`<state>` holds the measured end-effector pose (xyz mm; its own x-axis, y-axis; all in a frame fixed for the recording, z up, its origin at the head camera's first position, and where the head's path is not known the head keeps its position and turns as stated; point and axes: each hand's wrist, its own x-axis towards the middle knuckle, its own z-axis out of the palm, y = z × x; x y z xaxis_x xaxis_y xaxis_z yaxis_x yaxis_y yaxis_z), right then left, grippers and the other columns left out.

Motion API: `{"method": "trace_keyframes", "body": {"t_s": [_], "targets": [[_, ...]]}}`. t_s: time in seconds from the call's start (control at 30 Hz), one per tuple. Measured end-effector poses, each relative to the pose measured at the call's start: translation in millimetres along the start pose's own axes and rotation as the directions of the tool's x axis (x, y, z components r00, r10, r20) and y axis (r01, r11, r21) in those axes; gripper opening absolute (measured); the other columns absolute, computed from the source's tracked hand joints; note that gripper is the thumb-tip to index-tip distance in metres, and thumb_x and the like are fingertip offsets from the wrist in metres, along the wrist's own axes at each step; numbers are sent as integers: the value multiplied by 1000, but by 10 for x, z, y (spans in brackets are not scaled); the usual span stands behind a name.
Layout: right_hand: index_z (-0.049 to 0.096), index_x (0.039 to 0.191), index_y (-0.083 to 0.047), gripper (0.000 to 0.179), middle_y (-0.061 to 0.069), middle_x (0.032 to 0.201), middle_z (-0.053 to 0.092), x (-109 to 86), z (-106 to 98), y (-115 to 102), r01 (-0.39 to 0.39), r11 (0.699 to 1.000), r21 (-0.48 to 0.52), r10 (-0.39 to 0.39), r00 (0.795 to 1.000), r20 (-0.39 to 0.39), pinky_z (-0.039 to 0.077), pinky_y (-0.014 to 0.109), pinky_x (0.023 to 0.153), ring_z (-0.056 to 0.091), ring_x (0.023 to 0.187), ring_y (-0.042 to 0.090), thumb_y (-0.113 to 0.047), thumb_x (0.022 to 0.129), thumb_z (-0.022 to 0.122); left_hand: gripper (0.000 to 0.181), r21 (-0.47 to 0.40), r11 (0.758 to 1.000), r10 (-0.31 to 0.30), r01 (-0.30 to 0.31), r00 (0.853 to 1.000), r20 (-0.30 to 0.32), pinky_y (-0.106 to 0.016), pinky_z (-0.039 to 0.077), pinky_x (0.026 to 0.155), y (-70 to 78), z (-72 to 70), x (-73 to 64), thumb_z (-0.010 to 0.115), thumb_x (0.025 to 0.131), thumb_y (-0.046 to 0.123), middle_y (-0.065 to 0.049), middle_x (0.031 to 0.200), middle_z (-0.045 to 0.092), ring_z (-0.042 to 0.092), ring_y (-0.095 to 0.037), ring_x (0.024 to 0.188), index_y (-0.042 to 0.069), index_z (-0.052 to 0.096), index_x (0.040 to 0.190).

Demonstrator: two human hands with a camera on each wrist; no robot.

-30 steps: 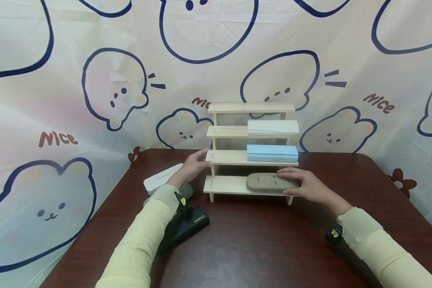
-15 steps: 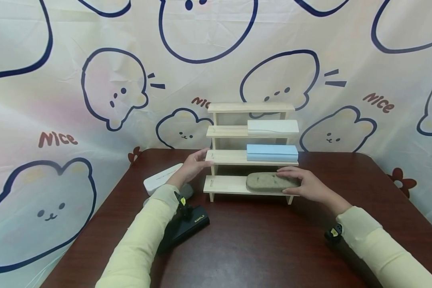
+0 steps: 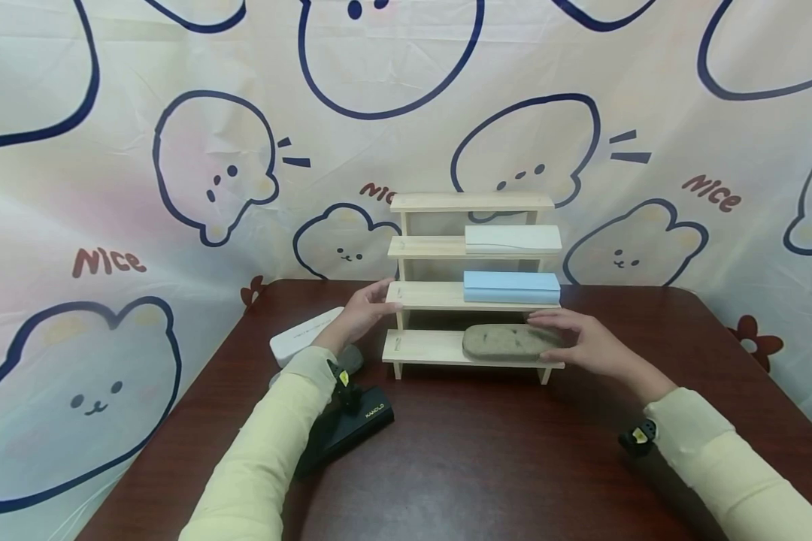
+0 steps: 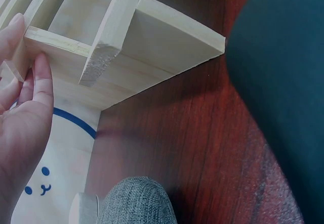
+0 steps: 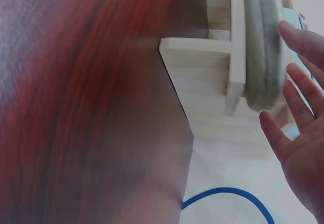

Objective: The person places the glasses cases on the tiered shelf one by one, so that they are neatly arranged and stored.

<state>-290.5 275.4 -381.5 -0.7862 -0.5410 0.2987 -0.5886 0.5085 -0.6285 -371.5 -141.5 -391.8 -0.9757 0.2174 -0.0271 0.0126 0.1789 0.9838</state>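
A four-step wooden display rack [image 3: 426, 343] stands on the table. My left hand [image 3: 363, 314] grips the left end of its second step from the bottom; in the left wrist view thumb and fingers [image 4: 43, 80] are around the board. On the lowest step, toward the right, lies an olive-green glasses case [image 3: 507, 342]. Beside its right end is my right hand [image 3: 592, 346], fingers apart and loosely bent, as the right wrist view also shows; light contact with the case [image 5: 263, 47] cannot be judged. A light-blue case [image 3: 511, 287] and a white case [image 3: 513, 240] sit on the steps above.
Left of the rack, partly behind my left arm, lie a white case [image 3: 301, 338], a grey fabric-covered case [image 4: 135, 204] and a black case [image 3: 355, 424] with gold lettering. A printed cloth [image 3: 352, 150] hangs behind the dark wooden table [image 3: 474, 458].
My right hand has loosened from the olive-green glasses case and drawn slightly to the right. The case stays where it was. My left hand has not moved on the rack.
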Motion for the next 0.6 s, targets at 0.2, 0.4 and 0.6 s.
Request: {"method": "trace_keyframes", "body": {"t_s": [0.2,0.4,0.6], "targets": [[61,133,-18,53,0,137,55,-40,-129,-38,-55,998,16,55,998,-38,37,54,102,41,130,22,-19,83,79,76,-1,1000,-6,6,1000,2,-42,34,108,26,-7,-13,75,86,21,-6,148,42,41,-24,134,12,36,151],[57,136,-16,53,5,138,53,-110,-244,-75,-108,993,43,111,991,-81,43,54,94,47,121,28,-22,87,75,73,-12,1000,-7,7,1000,1,-41,35,108,19,-8,-4,76,86,20,-6,147,43,41,-23,133,15,39,149],[56,137,-12,50,10,130,59,-153,-309,-43,-148,987,58,155,977,-146,49,25,86,55,112,24,-25,90,71,73,-17,1000,-4,4,1000,5,-41,35,108,2,-4,-2,75,86,19,-7,148,43,42,-24,133,14,39,149]]}}
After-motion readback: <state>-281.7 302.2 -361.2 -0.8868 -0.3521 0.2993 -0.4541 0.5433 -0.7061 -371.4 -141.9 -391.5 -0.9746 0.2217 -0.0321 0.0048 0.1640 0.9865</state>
